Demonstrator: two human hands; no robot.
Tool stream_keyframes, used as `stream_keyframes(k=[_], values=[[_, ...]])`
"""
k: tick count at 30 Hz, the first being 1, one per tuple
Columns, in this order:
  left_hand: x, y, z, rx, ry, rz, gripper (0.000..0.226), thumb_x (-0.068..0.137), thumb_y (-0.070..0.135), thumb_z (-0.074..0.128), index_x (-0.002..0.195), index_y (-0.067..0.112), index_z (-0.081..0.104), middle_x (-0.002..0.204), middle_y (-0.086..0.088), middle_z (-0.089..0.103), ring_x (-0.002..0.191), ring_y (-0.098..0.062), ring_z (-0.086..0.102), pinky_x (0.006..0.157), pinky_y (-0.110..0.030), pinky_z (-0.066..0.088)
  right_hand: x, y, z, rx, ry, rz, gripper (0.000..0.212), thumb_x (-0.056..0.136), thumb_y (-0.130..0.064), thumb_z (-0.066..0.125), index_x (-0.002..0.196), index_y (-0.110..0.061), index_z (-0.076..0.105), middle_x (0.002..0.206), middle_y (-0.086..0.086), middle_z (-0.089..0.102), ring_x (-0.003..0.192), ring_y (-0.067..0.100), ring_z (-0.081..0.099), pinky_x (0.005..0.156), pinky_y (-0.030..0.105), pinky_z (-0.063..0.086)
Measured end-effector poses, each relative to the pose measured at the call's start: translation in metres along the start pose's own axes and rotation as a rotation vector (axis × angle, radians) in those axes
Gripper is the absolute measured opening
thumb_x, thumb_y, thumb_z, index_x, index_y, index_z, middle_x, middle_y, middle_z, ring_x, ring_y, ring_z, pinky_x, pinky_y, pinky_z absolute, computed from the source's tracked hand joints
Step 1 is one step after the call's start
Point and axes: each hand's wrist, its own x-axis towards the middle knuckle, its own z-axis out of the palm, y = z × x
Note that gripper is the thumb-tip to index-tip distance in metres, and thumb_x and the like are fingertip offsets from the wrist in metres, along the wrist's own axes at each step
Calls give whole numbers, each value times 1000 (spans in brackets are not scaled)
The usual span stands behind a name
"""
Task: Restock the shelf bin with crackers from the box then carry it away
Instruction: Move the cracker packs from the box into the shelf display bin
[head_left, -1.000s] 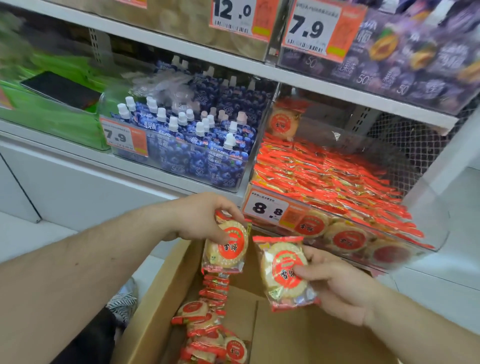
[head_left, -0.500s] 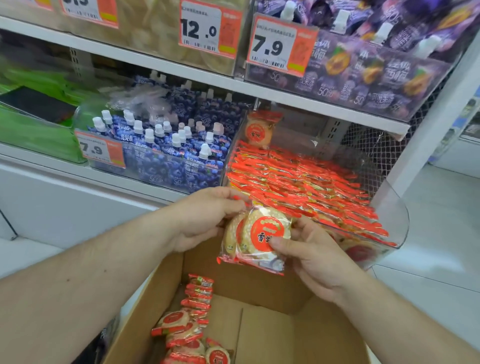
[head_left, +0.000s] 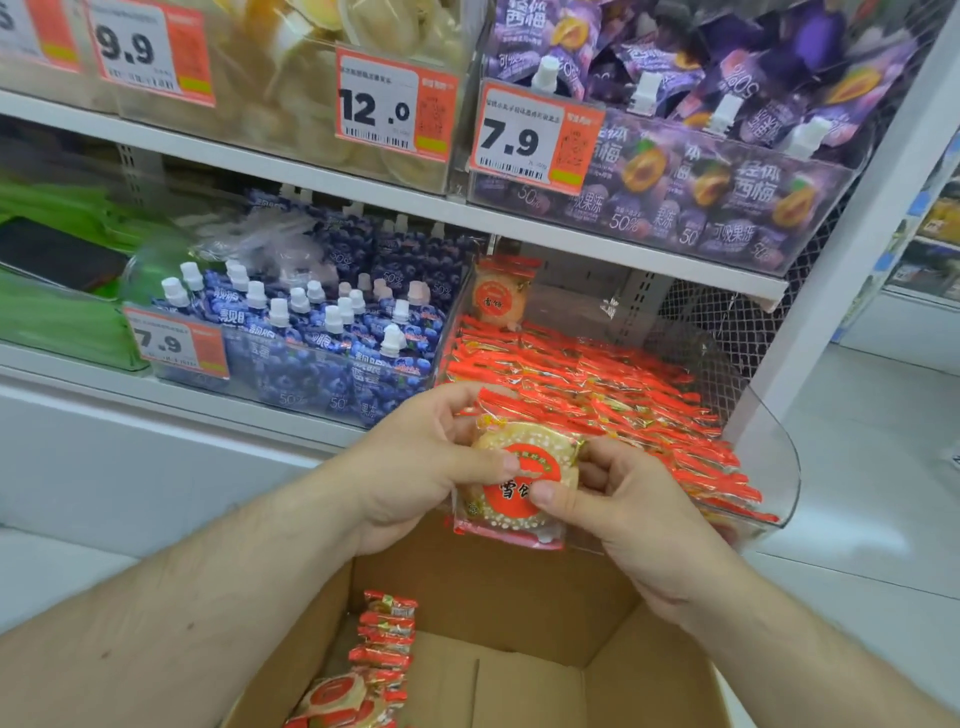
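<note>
Hands (head_left: 415, 462) (head_left: 618, 514) — cracker packet (head_left: 514, 488) pinched between

Red-labelled cracker packets (head_left: 511, 483) held before full bin (head_left: 769, 467)

cracker packet (head_left: 511, 486): clear wrap showing a pale speckled biscuit, red disc with white characters, red sealed edges. shelf bin (head_left: 769, 467): clear plastic, showing rows of red-orange packet edges with gold flecks. box (head_left: 524, 587): plain brown cardboard, carrying more red-edged packets (head_left: 382, 642). blueberry pouches (head_left: 332, 358): deep blue with white caps. plum pouches (head_left: 727, 171): purple with orange fruit prints. price tags (head_left: 530, 137): white with black numerals, orange panels. shelf (head_left: 311, 174): white.
</note>
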Motion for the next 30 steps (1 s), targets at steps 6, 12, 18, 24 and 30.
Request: stream_keyframes(k=[6, 12, 18, 24, 30], values=[[12, 18, -17, 645, 500, 371, 37, 80, 21, 73, 108, 37, 53, 104, 24, 56, 98, 15, 50, 81, -5, 40, 46, -34, -21, -195, 187, -120, 34, 69, -21, 80, 96, -4, 67, 92, 23, 70, 69, 16, 63, 56, 21, 45], [41, -1, -27, 654, 548, 153, 47, 88, 17, 64, 132, 26, 49, 113, 24, 55, 99, -4, 56, 92, -28, 47, 154, -29, -26, -271, 325, -114, 30, 78, -13, 79, 104, -6, 67, 95, 7, 70, 83, 16, 66, 71, 23, 52], [51, -12, -29, 684, 602, 133, 38, 88, 8, 57, 119, 31, 60, 107, 17, 66, 89, -6, 62, 80, -27, 51, 235, -15, -9, -340, 450, -91, 56, 68, -34, 84, 116, -14, 67, 100, 2, 73, 91, 21, 69, 88, 38, 55], [50, -12, -28, 632, 594, 156, 32, 90, 14, 60, 114, 35, 62, 103, 22, 67, 86, 3, 62, 81, -27, 53, 255, -17, 13, -513, 533, -79, 39, 90, -26, 64, 127, -16, 54, 116, 7, 65, 103, 30, 62, 84, 30, 48], [51, -14, -28, 635, 603, 156, 34, 89, 16, 61, 117, 35, 61, 106, 21, 68, 94, -1, 63, 88, -34, 54, 257, -20, 20, -563, 392, -8, 30, 91, -9, 47, 120, -13, 50, 108, 6, 61, 80, 18, 55, 69, 29, 45]])
